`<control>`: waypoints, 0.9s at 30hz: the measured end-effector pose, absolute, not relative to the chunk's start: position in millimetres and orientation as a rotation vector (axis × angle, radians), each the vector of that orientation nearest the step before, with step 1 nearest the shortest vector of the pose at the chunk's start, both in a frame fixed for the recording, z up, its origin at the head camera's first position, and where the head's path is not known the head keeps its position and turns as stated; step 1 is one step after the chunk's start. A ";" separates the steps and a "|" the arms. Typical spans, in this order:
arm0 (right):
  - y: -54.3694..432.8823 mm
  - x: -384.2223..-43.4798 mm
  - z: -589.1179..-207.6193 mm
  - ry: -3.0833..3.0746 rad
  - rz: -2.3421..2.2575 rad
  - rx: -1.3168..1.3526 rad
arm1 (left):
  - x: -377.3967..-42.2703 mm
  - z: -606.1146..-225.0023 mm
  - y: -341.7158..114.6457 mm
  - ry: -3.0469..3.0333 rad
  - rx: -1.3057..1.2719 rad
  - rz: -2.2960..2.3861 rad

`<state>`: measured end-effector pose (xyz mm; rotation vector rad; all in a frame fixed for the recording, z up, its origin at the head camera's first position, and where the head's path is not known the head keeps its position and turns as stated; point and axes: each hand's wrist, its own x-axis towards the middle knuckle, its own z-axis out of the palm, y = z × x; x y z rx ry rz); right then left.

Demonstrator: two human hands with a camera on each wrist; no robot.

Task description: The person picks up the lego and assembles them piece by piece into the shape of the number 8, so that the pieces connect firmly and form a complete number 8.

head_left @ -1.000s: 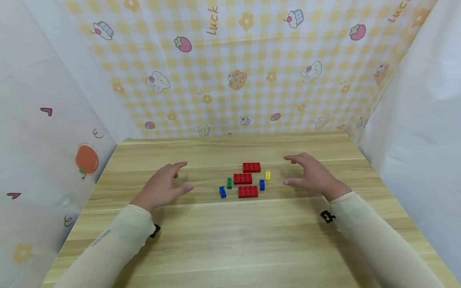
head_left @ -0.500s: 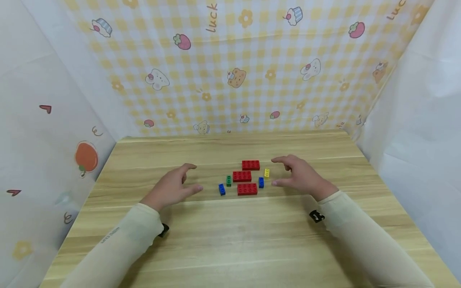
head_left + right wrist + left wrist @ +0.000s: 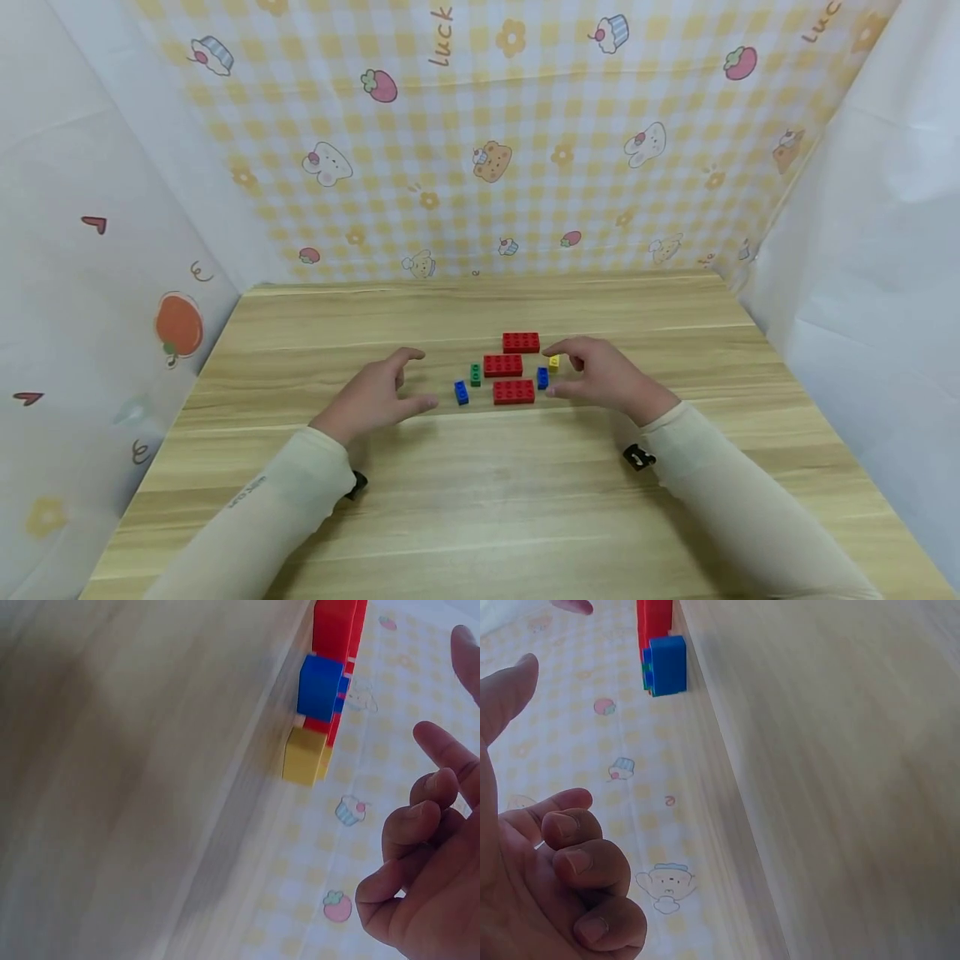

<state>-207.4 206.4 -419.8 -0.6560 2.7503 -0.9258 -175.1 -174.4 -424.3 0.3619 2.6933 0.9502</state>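
Small toy building bricks lie grouped mid-table. Three long red ones form staggered rows: the back red brick (image 3: 521,342), the middle red brick (image 3: 502,365) and the front red brick (image 3: 513,392). To their left are a green brick (image 3: 476,375) and a blue brick (image 3: 461,392). A second blue brick (image 3: 542,378) and a yellow brick (image 3: 553,363), partly hidden, lie at the right. My left hand (image 3: 371,400) hovers left of the left blue brick, thumb and index finger apart. My right hand (image 3: 607,375) overlaps the yellow brick in the head view, its thumb by the right blue brick. Both hold nothing.
The bricks rest on a wood-grain table (image 3: 480,500). A yellow checked cloth (image 3: 450,125) hangs behind its back edge. White sheets hang at the left (image 3: 75,333) and right. Dark wrist cameras sit under both cuffs.
Both hands have moved inward toward the bricks, the right one coming over the yellow brick. The view has shifted slightly; the bricks keep their arrangement.
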 end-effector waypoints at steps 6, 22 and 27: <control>194.9 -205.4 -422.1 2.722 -0.916 -0.642 | -174.8 -424.4 -167.5 2.673 0.361 0.977; 179.8 -209.7 -429.3 2.699 -0.727 -0.603 | -177.3 -422.5 -149.7 2.655 0.369 0.935; 176.1 -208.1 -428.4 2.693 -0.705 -0.604 | -177.1 -423.1 -146.5 2.638 0.360 0.923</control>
